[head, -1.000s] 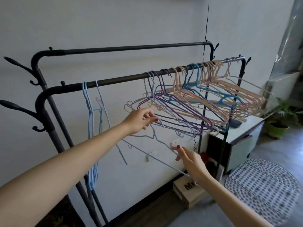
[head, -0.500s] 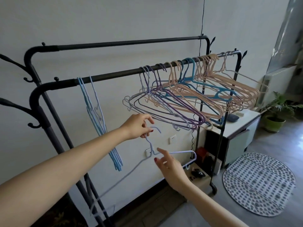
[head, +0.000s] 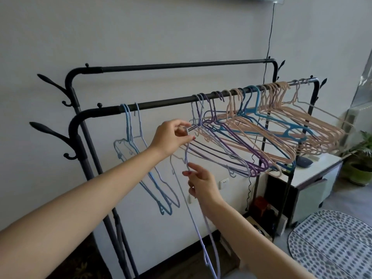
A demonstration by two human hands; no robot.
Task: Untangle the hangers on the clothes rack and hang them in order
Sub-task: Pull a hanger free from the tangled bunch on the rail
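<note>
Lilac hanger in both grips, left hand and right hand, below rack rail.

No legible text, labels or numbers anywhere.

Plain pale wall behind; grey floor with dotted round rug; white cabinet at right, potted plant beside; daylight from right.

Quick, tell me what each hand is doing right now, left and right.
Left hand: fingers pinch the hook of the loose lilac hanger, beside the tangled bunch.
Right hand: fingers curl round the same hanger's neck, lower down.
</note>
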